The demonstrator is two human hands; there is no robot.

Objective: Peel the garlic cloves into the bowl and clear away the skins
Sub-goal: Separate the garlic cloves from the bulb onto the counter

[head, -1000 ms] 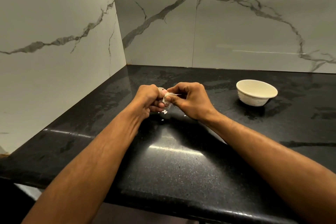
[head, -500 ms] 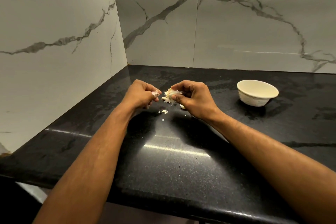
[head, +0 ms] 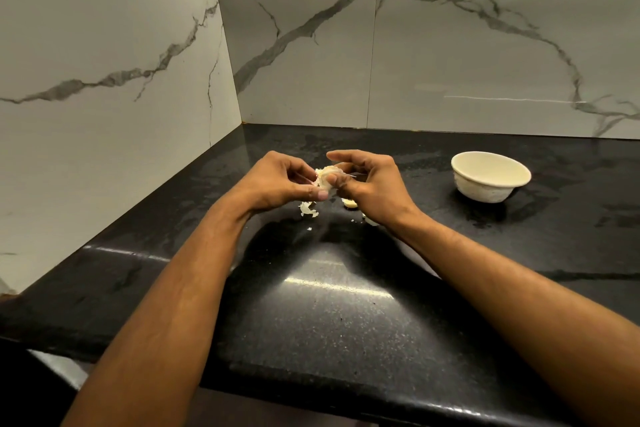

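Over the black speckled tabletop (head: pixel 346 315) in a corner of marble-veined wall tiles (head: pixel 450 55), my left hand (head: pixel 277 184) and right hand (head: pixel 370 184) have closed back together, both grips pinching the garlic clove (head: pixel 325 175), loose skins (head: pixel 308 211) beneath, cream bowl (head: pixel 490 177) well right.
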